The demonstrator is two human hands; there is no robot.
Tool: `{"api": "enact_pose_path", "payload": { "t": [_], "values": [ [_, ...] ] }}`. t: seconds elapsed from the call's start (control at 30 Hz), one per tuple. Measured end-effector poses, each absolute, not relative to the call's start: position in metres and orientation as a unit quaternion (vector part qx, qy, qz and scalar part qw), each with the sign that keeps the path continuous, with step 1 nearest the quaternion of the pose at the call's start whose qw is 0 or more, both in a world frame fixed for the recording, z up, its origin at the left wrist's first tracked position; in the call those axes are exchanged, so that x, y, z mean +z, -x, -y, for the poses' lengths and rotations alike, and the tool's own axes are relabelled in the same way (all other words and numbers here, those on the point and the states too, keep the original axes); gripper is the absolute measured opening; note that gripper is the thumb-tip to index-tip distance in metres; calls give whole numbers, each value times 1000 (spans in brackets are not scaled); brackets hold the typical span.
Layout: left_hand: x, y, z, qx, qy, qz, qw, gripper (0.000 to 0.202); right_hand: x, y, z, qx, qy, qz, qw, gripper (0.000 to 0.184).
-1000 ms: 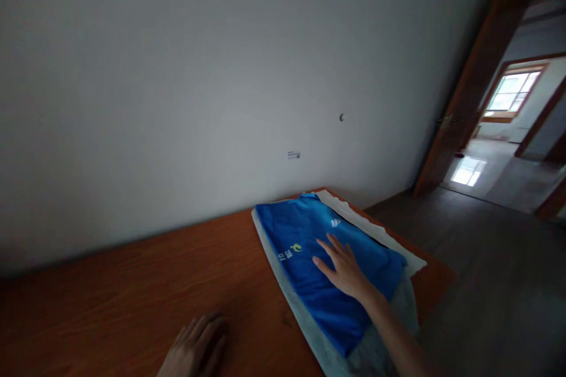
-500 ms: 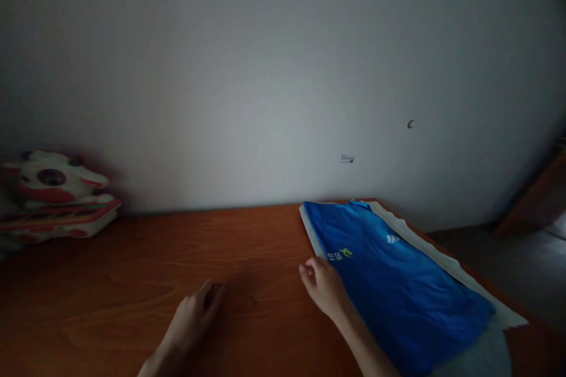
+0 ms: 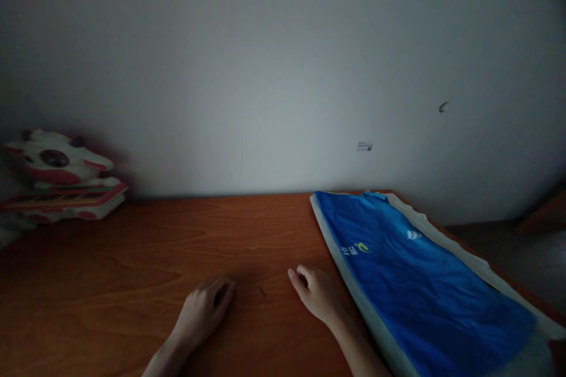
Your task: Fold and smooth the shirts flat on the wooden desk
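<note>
A folded blue shirt [image 3: 415, 283] with a small yellow and white print lies on a stack of pale folded cloth [image 3: 446, 241] at the right end of a reddish wooden table [image 3: 132, 259]. My right hand [image 3: 316, 294] rests on the bare wood just left of the stack, fingers loosely curled, holding nothing. My left hand [image 3: 203, 312] lies on the table a short way to its left, fingers bent down onto the wood, also holding nothing.
A white and red toy-like object [image 3: 57, 179] sits on the table's far left against the grey wall [image 3: 265, 70]. The floor [image 3: 530, 253] shows beyond the table's right end.
My view swung left, so the doorway left the picture and the toy came in. My right hand slid off the blue shirt onto the bare table beside the stack.
</note>
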State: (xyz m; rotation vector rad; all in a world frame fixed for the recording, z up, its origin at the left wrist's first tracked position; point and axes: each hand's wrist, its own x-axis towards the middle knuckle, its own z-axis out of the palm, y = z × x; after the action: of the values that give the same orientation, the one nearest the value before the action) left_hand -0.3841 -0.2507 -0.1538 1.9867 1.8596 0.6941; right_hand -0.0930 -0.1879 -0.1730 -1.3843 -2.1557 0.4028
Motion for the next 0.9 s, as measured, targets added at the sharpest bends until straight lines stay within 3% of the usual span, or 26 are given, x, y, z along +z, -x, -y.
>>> {"api": "enact_pose_path", "payload": {
  "t": [0.43, 0.9],
  "values": [
    [-148, 382, 252, 219, -701, -658, 166, 40, -173, 93, 187, 177, 506, 796, 283, 48],
    [-144, 386, 255, 308, -662, -651, 207, 50, -164, 90, 201, 199, 507, 783, 300, 44]
  ]
}}
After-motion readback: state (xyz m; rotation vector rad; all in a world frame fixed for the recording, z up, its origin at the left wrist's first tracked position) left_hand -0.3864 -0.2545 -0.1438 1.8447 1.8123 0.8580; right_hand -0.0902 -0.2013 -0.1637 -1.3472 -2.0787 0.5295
